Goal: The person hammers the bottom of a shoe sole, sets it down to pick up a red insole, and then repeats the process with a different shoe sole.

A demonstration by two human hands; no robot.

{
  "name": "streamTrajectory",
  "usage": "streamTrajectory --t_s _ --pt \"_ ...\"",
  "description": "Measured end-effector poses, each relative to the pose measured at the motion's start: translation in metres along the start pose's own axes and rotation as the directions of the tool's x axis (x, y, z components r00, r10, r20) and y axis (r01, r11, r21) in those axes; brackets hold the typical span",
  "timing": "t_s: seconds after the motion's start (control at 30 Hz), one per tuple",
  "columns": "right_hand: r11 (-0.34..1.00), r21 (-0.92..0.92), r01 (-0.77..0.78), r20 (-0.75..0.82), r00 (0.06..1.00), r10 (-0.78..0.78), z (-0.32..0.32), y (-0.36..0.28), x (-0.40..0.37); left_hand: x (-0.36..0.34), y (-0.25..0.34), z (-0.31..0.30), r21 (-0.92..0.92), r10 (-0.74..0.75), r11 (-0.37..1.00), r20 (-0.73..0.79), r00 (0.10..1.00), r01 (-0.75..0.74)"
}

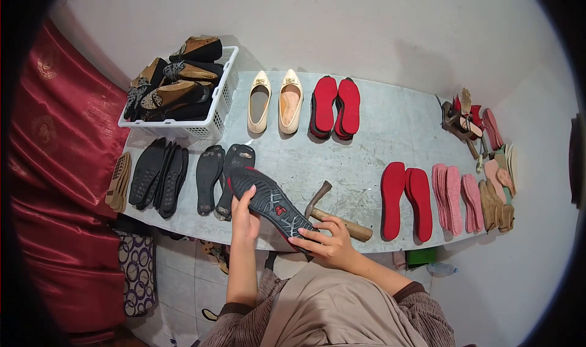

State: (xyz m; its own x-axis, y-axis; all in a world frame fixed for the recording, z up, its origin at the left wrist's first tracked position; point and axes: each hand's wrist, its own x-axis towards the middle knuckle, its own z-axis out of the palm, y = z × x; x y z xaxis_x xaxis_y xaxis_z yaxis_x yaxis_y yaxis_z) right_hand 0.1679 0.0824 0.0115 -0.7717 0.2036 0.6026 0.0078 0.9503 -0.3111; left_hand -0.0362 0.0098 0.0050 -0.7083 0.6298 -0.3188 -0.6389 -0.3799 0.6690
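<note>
Between my two hands is a black shoe sole with grey grooves, a small red mark and a red edge, its treaded face turned up. My left hand grips it near the wider end, thumb on top. Fingers of my right hand press on the narrower end; the thumb is hidden. Just beyond my right hand, a hammer with a wooden handle lies on the table. Worn black soles lie to the left, partly behind the held sole.
A white basket holds several shoes. Cream flats and stacked red-topped soles stand at the back of the table. Red insoles, pink insoles and tools sit at the right. A red curtain hangs left.
</note>
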Motion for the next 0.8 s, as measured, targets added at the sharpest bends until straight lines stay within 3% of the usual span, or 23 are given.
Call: streamTrajectory --t_s 0.07,0.1,0.13,0.2,0.27,0.33,0.4,0.47,0.5,0.53,0.6,0.67,0.73,0.8 --pt "1.000 -0.016 0.001 0.014 1.000 -0.001 -0.006 0.005 0.001 0.002 0.000 -0.011 0.141 0.042 0.989 0.023 0.999 -0.045" --pt "1.000 -0.028 0.002 0.029 1.000 -0.001 -0.008 0.006 0.001 0.001 -0.001 -0.011 0.160 0.062 0.986 -0.091 0.994 -0.047" --pt "1.000 -0.029 0.001 0.028 1.000 -0.001 -0.010 0.007 0.002 -0.001 -0.003 -0.010 0.160 0.061 0.986 -0.090 0.994 -0.046" --pt "0.999 -0.022 -0.026 0.068 0.997 0.028 -0.014 0.008 0.003 -0.005 -0.004 -0.005 0.178 0.188 0.968 -0.049 0.981 -0.176" --pt "0.999 -0.007 -0.034 0.061 0.998 0.034 -0.013 0.008 0.001 -0.002 0.001 -0.010 0.215 0.172 0.962 0.011 0.985 -0.170" --pt "0.999 0.002 -0.038 0.050 0.998 0.038 -0.015 0.010 0.001 0.004 0.010 -0.015 0.026 -0.023 0.999 0.191 0.981 0.018" --pt "0.997 0.027 -0.078 0.066 0.995 0.076 -0.022 0.013 0.002 0.008 0.013 -0.017 -0.019 -0.014 1.000 0.288 0.957 0.020" --pt "0.994 0.057 -0.098 0.077 0.993 0.094 -0.030 0.018 0.005 0.018 0.012 -0.031 0.225 -0.070 0.974 0.408 0.910 -0.026" --pt "0.990 0.077 -0.117 0.087 0.990 0.110 -0.032 0.020 0.004 0.024 0.008 -0.031 0.364 -0.059 0.928 0.363 0.930 -0.083" --pt "0.986 0.095 -0.136 0.097 0.987 0.126 -0.033 0.023 0.004 0.031 0.005 -0.031 0.365 -0.059 0.927 0.374 0.925 -0.088" --pt "0.975 0.135 -0.174 0.077 0.983 0.165 -0.035 0.029 0.003 0.041 -0.002 -0.023 0.570 -0.003 0.792 0.359 0.933 -0.217" --pt "0.960 0.158 -0.230 0.086 0.972 0.218 -0.037 0.033 0.004 0.053 -0.007 -0.017 0.549 0.003 0.813 0.325 0.946 -0.192" --pt "0.952 0.164 -0.259 0.079 0.965 0.249 -0.039 0.038 0.007 0.067 -0.015 -0.017 0.844 0.217 0.364 0.333 0.918 -0.393" --pt "0.943 0.168 -0.287 0.072 0.958 0.279 -0.040 0.045 0.010 0.086 -0.021 -0.009 0.820 0.263 0.349 0.379 0.887 -0.454"
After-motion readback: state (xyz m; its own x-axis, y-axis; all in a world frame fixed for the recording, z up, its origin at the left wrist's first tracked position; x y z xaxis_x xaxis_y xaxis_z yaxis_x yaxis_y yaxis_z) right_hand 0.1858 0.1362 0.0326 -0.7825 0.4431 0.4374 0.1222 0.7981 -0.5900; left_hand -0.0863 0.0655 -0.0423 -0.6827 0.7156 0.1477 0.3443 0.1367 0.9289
